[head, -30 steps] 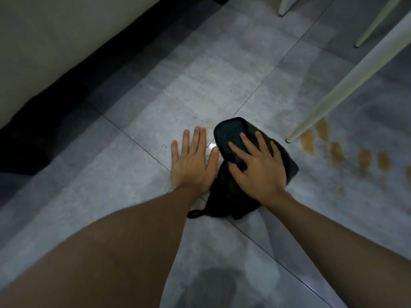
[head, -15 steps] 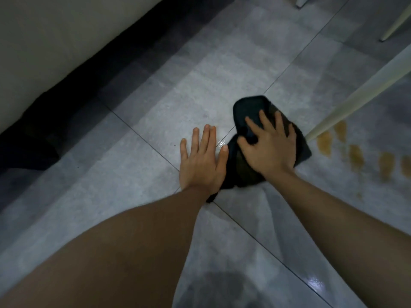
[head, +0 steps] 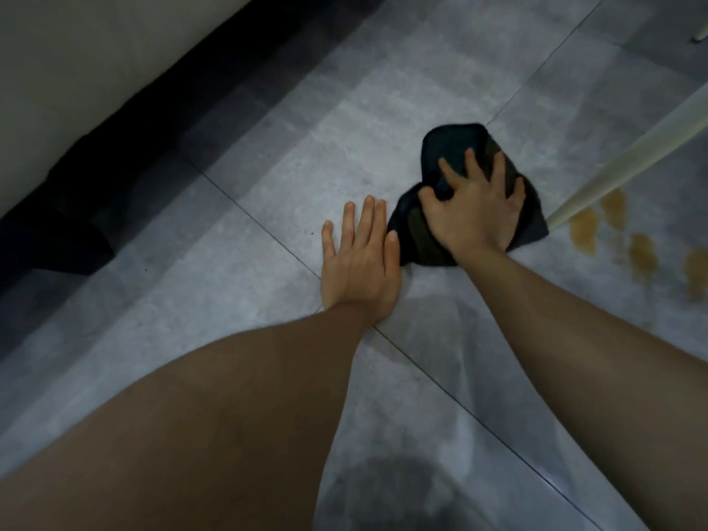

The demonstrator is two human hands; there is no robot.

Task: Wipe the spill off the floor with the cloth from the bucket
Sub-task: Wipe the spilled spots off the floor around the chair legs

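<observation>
A dark bunched cloth (head: 452, 147) lies on the grey tiled floor (head: 237, 285). My right hand (head: 475, 208) presses down on it, the fingers curled and gripping the fabric. Flat on the tile just left of the cloth rests my left hand (head: 360, 262), fingers together, holding nothing, its thumb touching the cloth's edge. Several amber spill blotches (head: 613, 239) stain the floor to the right of the cloth, beyond its edge. No bucket is in view.
A pale slanted furniture leg (head: 628, 155) meets the floor right beside the cloth's right edge. A pale wall with a black baseboard (head: 161, 116) runs along the upper left. A second leg tip (head: 699, 38) shows at the top right corner.
My right hand has pushed the cloth forward and to the right, closer to the leg and the blotches, and its fingers have curled into the fabric. The left hand stays planted.
</observation>
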